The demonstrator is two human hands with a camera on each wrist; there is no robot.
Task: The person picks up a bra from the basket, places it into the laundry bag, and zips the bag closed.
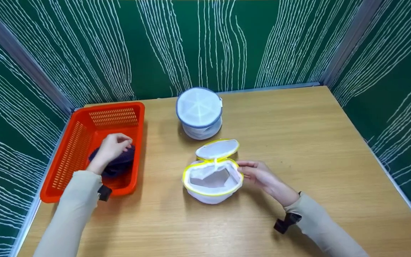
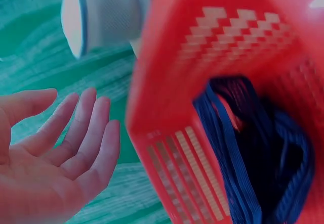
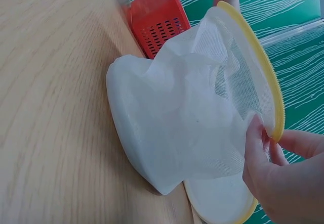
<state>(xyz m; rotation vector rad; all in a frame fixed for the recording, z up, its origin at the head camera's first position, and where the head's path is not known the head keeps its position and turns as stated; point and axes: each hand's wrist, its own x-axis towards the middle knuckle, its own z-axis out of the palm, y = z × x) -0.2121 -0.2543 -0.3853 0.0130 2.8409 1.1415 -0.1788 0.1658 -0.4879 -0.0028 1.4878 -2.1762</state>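
Observation:
A white mesh laundry bag (image 1: 212,198) with a yellow zipper rim stands on the table, its round lid (image 1: 218,149) flipped back. My right hand (image 1: 262,176) pinches the rim at the right side, thumb and fingers on the yellow edge in the right wrist view. Over the orange-red basket (image 1: 139,142) at the left is my left hand (image 1: 112,148), with loosely extended fingers and nothing in them. Below that hand, inside the basket, lies a dark navy cloth item (image 2: 235,158) with ribbed bands, bunched up and partly hidden by the hand in the head view.
Behind the yellow-rimmed bag stands a second white mesh laundry bag (image 1: 200,107) with a blue-grey rim, its lid closed. Green panels (image 1: 155,82) with white wavy lines border the wooden table (image 1: 298,135) at the back and both sides.

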